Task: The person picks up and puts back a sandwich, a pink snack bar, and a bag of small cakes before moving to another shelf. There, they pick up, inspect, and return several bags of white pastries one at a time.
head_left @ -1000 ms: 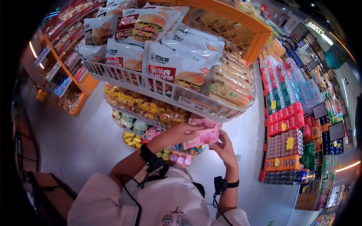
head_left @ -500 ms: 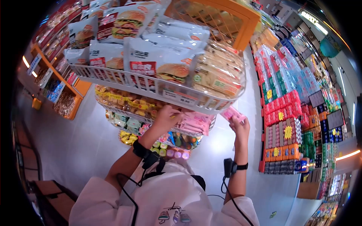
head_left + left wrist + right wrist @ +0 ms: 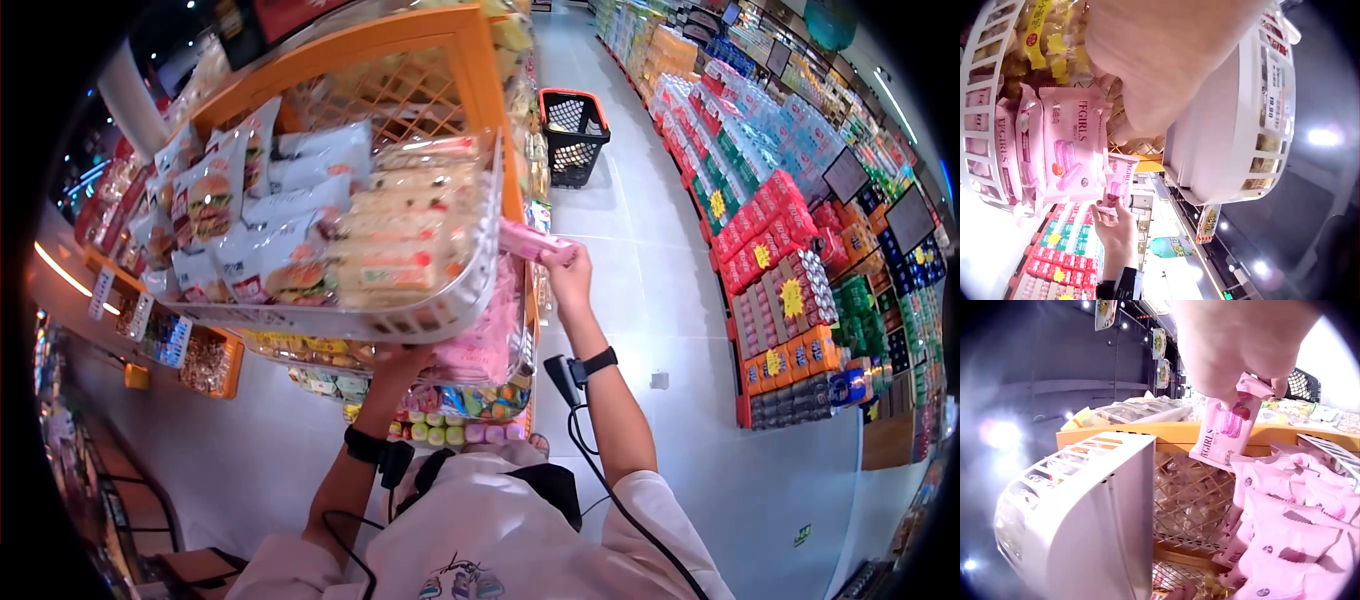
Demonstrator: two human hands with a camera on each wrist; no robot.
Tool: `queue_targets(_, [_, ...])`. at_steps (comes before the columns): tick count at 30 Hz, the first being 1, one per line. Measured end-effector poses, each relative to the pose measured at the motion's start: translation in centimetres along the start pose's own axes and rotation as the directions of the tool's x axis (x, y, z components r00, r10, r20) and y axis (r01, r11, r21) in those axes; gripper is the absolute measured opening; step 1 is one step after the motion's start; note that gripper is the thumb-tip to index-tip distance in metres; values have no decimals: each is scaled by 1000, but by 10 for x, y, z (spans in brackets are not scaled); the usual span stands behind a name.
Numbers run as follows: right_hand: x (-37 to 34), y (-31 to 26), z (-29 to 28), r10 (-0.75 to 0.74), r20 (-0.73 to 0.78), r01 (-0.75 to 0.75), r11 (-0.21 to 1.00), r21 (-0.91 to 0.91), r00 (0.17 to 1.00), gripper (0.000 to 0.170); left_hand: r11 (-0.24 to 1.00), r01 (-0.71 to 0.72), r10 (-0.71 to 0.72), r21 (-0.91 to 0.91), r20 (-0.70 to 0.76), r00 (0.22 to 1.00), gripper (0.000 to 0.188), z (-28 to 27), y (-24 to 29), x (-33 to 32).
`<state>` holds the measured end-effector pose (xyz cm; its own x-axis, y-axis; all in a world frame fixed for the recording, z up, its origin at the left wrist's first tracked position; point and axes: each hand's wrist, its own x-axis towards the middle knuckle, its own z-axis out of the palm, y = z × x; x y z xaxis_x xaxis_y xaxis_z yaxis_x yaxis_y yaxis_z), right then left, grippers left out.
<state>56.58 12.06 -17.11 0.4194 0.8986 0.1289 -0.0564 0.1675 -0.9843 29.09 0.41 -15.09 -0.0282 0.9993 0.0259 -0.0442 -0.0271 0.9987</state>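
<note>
A shopper worked at a tiered snack display, the right hand pinching a single pink packet at one end; that packet hung tilted, beyond the near edge of the stock, its printed face turned away from the body. The left hand reached in under the white upper basket, its wrist close beneath the rim; its fingers were partly hidden, and whether they gripped anything could not be told. Between the hands, more pink packets stood packed in the lower basket; yellow-labelled bags lay just beside the left hand. Above the left hand, the upper tier bore burger bags and sandwich packs, touched by neither hand.

By the look of it, the picking-out was done for one packet and no more; it was held clear of the rest, not yet set down anywhere; a black shopping basket stood on the floor well beyond the right hand, apart from the packet, its contents too small to make out.
</note>
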Motion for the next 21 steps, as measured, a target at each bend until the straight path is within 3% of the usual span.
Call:
queue_targets(1, [7, 7, 2, 26, 23, -26, 1000, 7, 999, 35, 992, 122, -122, 13, -24, 992, 34, 3, 0, 1])
queue_targets(2, [14, 14, 4, 19, 48, -19, 1000, -8, 999, 36, 970, 94, -95, 223, -5, 995, 34, 5, 3, 2])
queue_targets(4, [26, 40, 9, 15, 104, -11, 999, -43, 994, 37, 800, 30, -68, 599, 41, 997, 34, 15, 16, -4])
queue_targets(5, [35, 65, 12, -24, 157, 43, 992, -116, 987, 41, 785, 33, -57, 618, 19, 998, 35, 25, 21, -8])
queue_targets(8, [24, 34, 18, 35, 261, -11, 996, -93, 965, 36, 785, -139, 102, 603, 95, 990, 45, 38, 12, -9])
queue_targets(9, [23, 32, 23, 10, 258, 47, 976, -213, 966, 39, 741, -363, 273, 565, 241, 931, 51, 68, 54, -12])
queue_targets(10, [23, 36, 26, 18, 320, 40, 984, -174, 947, 39, 754, -299, 216, 584, 209, 954, 55, 72, 49, -14])
queue_targets(12, [27, 54, 33, -109, 398, 151, 986, -75, 911, 35, 781, -175, 112, 599, 141, 984, 63, 68, 24, -13])
queue_targets(15, [31, 45, 32, 189, 481, -196, 980, -36, 856, 29, 497, -332, 236, 801, 244, 941, 73, 70, 7, -10])
queue_targets(18, [40, 72, 38, 65, 526, -43, 998, -55, 848, 28, 505, -353, 271, 788, 244, 931, 80, 76, 1, -5])
queue_targets(21, [43, 67, 43, 116, 546, -72, 992, -102, 829, 30, 525, -300, 209, 797, 220, 953, 79, 79, 3, -5])
